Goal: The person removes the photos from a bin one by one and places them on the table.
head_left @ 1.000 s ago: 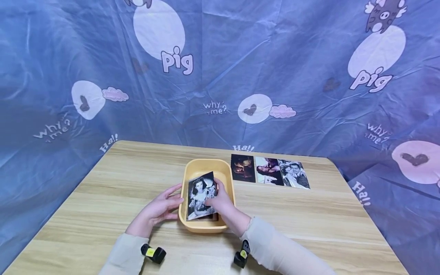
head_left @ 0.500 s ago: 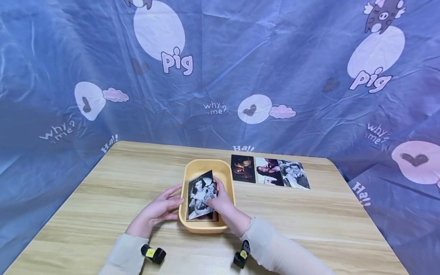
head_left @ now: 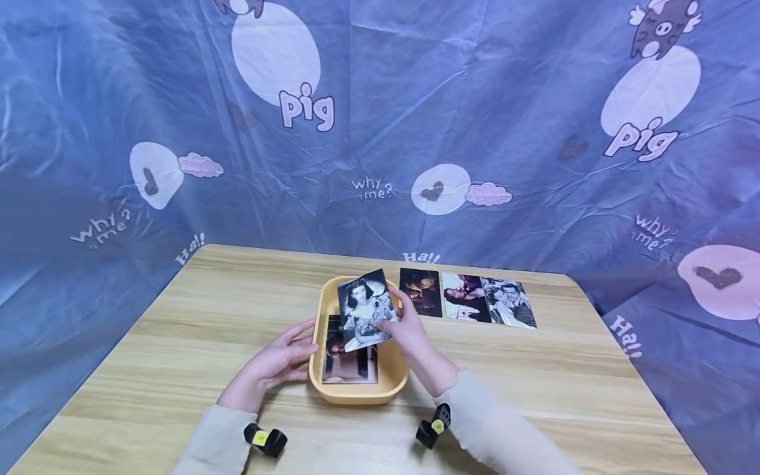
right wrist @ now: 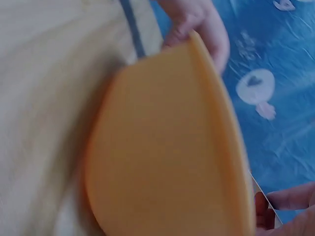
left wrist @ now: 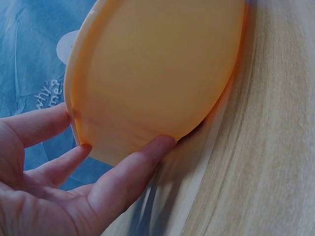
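Observation:
My right hand (head_left: 411,330) pinches a black-and-white photo (head_left: 365,310) of a dark-haired figure in a pale dress, thumb on its face. The photo is tilted over the far part of a yellow plastic tub (head_left: 392,369). Inside the tub, toward the near left, lies a darker colour photo (head_left: 350,371), partly covered by the raised one. My left hand (head_left: 282,357) rests its fingertips against the tub's left side; the left wrist view shows spread fingers touching the wall and rim. The right wrist view is mostly filled by the tub wall (right wrist: 157,147), with my right fingers at its edge.
Right of the tub, three photos lie side by side near the table's back edge: a dark one (head_left: 421,293), a colour one (head_left: 467,297) and a black-and-white one (head_left: 509,302). A blue printed cloth (head_left: 380,132) hangs behind the wooden table (head_left: 196,316).
My right hand has lifted the black-and-white photo up and away toward the back right of the tub, uncovering more of the colour photo beneath. The left hand stays in place.

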{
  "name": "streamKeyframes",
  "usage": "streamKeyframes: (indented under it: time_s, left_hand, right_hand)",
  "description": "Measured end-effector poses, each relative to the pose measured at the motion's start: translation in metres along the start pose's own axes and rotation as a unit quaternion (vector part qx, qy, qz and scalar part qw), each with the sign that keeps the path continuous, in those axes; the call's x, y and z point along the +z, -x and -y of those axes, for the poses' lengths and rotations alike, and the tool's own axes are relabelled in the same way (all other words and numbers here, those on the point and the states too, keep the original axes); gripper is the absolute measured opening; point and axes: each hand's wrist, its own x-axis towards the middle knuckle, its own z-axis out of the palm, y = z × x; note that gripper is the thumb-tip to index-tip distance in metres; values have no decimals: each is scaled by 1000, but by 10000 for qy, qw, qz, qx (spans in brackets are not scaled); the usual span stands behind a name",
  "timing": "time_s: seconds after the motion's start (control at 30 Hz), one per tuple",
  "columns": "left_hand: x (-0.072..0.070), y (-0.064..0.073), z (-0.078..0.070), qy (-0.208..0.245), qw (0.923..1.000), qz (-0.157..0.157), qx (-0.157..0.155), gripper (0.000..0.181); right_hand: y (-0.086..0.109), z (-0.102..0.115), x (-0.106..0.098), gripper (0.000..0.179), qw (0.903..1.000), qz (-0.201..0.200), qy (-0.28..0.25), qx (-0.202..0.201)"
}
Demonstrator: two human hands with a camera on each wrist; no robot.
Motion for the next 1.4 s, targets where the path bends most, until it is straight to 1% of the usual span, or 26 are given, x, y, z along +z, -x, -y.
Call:
streamKeyframes:
  time_s: [0.1,0.23,0.4,0.53,0.67,0.8,0.87,0.97,1.03,1.07,1.2,1.27,1.33,1.4]
  left_hand:
    - [0,0,0,-2,10000,-12,5,76]
    - [0,0,1,5,10000,-32,-21,78]
    - [0,-1,2,13,10000,-44,-27,79]
    - [-1,-1,1,18,10000,-43,-20,78]
    - [-2,-1,1,-8,10000,17,27,77]
    - [-2,-1,2,-1,10000,36,53,77]
    - [-1,-1,2,3,10000,0,46,77]
    - [-1,-2,2,11,10000,-89,16,76]
    - [-1,-2,1,-23,9999,-105,13,76]
    - [-1,-2,1,-39,9999,-124,4,76]
    - [-1,-2,1,-64,9999,-151,-23,77]
    - [-1,-2,1,-61,9998,-164,-39,77]
    - [-1,-2,1,-58,9998,-165,-42,77]
    - [-2,-2,1,-48,9998,-174,-48,76]
  right_hand:
    - [-5,5,-15,75,9994,-230,-221,-115]
    - [-11,8,-40,72,9976,-509,-460,-132]
    - [-18,10,-73,72,9949,-766,-661,-2]
    - [-22,12,-98,74,9932,-979,-623,35]
    - [-24,12,-124,75,9908,-1105,-780,106]
    - [-25,11,-153,72,9864,-1415,-800,262]
    - [-26,10,-167,67,9827,-1578,-902,343]
    - [-27,8,-190,56,9744,-1873,-1142,483]
    - [-28,6,-206,50,9655,-2048,-1477,638]
    - [-29,5,-213,48,9612,-2167,-1560,697]
    - [-28,0,-245,47,9403,-2436,-2133,1051]
    - [-27,-4,-260,47,9297,-2551,-2410,1121]
    - [-27,-7,-277,49,9150,-2665,-2797,1167]
    - [-27,-11,-293,50,9029,-2810,-3048,1140]
